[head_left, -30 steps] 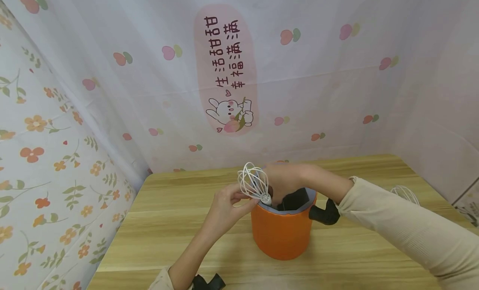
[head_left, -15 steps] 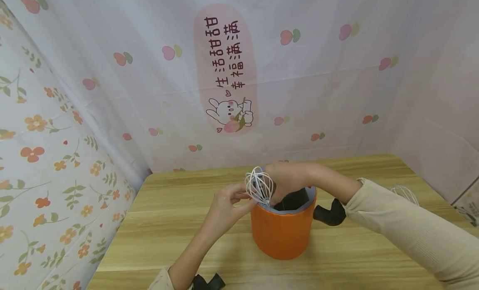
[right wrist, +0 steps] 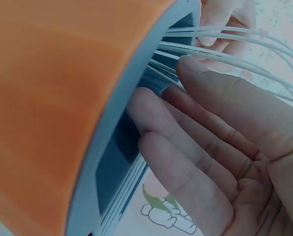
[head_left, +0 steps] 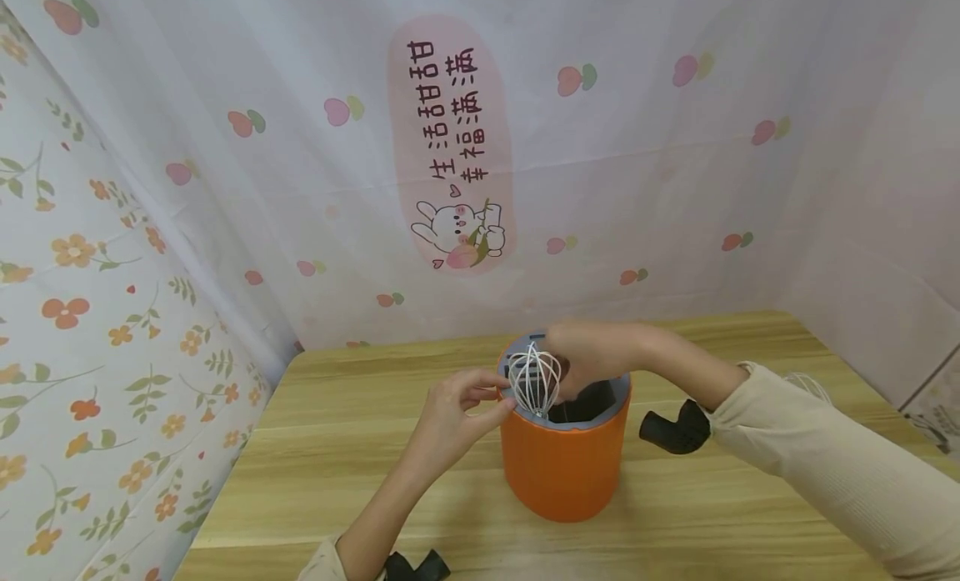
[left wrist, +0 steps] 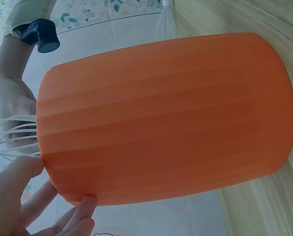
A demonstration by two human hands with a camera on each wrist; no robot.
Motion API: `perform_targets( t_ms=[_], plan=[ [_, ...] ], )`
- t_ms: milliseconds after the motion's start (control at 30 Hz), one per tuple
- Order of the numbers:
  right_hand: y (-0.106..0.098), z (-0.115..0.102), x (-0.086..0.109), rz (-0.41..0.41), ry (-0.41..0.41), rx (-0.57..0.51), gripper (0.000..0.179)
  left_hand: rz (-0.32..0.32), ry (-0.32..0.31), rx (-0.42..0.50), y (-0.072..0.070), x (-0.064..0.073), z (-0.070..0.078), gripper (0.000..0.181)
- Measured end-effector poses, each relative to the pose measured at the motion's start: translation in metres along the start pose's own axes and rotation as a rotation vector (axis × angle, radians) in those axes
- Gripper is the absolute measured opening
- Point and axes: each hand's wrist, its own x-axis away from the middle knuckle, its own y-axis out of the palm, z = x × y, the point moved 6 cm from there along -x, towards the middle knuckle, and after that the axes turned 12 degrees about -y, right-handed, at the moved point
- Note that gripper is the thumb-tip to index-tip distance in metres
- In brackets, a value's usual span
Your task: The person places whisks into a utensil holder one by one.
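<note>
An orange utensil holder with a grey, slotted inner rim stands upright. A whisk stands in its left part, white wire loops up; its lower end is hidden inside. My left hand touches the holder's left rim with thumb and fingertips, and in the left wrist view its fingertips lie against the orange wall. My right hand is over the opening, partly reaching in. In the right wrist view its fingers are loosely bent and apart, the thumb tip right by the whisk's wires, nothing gripped.
A second whisk is on the wooden table at the right, partly behind the right sleeve. A patterned white curtain hangs along the table's back edge, and a floral one on the left.
The whisk has moved down and right into the holder and stands more upright. My right hand has drawn slightly right, off the whisk. The left hand keeps its place at the rim.
</note>
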Motion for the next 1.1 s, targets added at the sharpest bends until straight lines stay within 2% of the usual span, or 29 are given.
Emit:
perform_targets(
  t_ms=[533, 900, 1100],
  plan=[
    [-0.008, 0.002, 0.023, 0.044, 0.067, -0.09, 0.006, -0.002, 0.006, 0.024, 0.001, 0.001, 0.001, 0.02],
    [-0.022, -0.002, 0.049, 0.122, 0.143, -0.076, 0.005, 0.003, -0.004, 0.006, 0.0, 0.003, 0.0, 0.02],
    [-0.026, 0.001, 0.065, 0.16, 0.148, -0.044, 0.004, 0.004, -0.001, 0.017, 0.0, 0.003, 0.001, 0.02]
  ],
)
